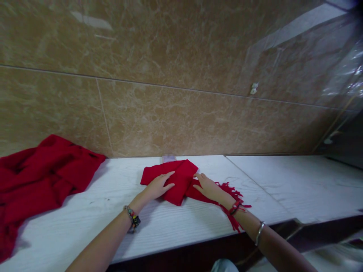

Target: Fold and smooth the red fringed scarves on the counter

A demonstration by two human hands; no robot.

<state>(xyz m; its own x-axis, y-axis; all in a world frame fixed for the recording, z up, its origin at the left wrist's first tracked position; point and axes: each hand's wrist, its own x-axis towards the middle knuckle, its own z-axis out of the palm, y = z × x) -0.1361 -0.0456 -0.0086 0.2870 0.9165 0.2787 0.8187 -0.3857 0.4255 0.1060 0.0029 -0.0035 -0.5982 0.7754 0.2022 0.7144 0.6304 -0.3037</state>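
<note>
A red fringed scarf [177,187] lies folded over itself on a white wood-grain countertop [93,230]. Its fringed end stretches out to the right, beneath my right wrist. My left hand [159,187] rests on the left part of the folds, thumb and fingers apart. At the right edge of the folded part is my right hand [208,187], its thumb and forefinger spread, touching the cloth. Part of the fringed end is hidden under my right hand and forearm.
A larger heap of red cloth [53,177] lies at the left, against the brown marbled tile wall [159,117]. Behind the scarf, a small clear item [169,158] touches the wall. A white hook [254,88] is fixed to the tiles. The counter's front edge runs below my forearms.
</note>
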